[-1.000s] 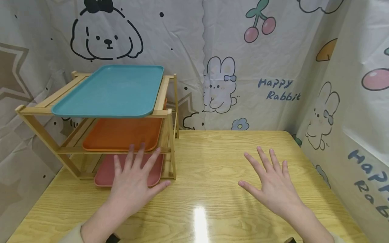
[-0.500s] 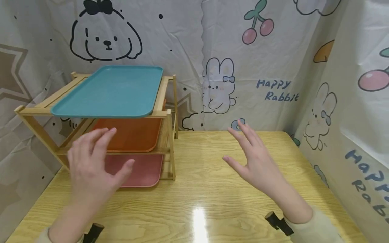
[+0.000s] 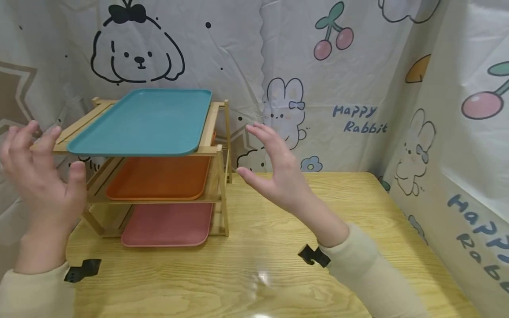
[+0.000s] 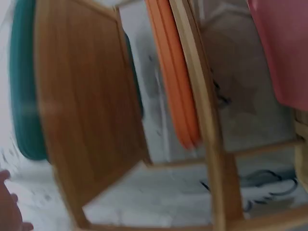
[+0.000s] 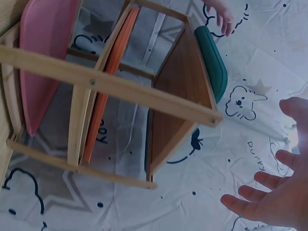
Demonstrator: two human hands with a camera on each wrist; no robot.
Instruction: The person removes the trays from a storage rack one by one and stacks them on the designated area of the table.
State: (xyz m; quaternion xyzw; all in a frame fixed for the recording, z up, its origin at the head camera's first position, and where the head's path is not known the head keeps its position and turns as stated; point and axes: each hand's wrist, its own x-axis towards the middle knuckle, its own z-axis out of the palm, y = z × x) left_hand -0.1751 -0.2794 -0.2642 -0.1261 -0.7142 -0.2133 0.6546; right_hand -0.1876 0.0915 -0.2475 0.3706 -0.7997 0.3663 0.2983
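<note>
A blue tray [image 3: 147, 121] lies on the top level of a wooden rack [image 3: 222, 190]. An orange tray [image 3: 159, 179] sits on the middle shelf, with a pink tray [image 3: 169, 225] at the bottom. My left hand [image 3: 43, 172] is raised at the rack's left side, fingers loosely bent, near the blue tray's front left corner. To the right of the rack my right hand [image 3: 278, 170] hangs in the air, thumb and fingers spread apart, holding nothing. In the right wrist view the right hand [image 5: 274, 192] shows apart from the rack.
The rack stands on a light wooden table [image 3: 286, 221] at its back left. A white printed curtain [image 3: 238, 57] hangs behind and along both sides. Each sleeve carries a black wrist mount [image 3: 314, 256].
My left hand has moved left and up, away from the front of the rack. My right hand has moved left and up toward the rack's right side. The trays stay where they were.
</note>
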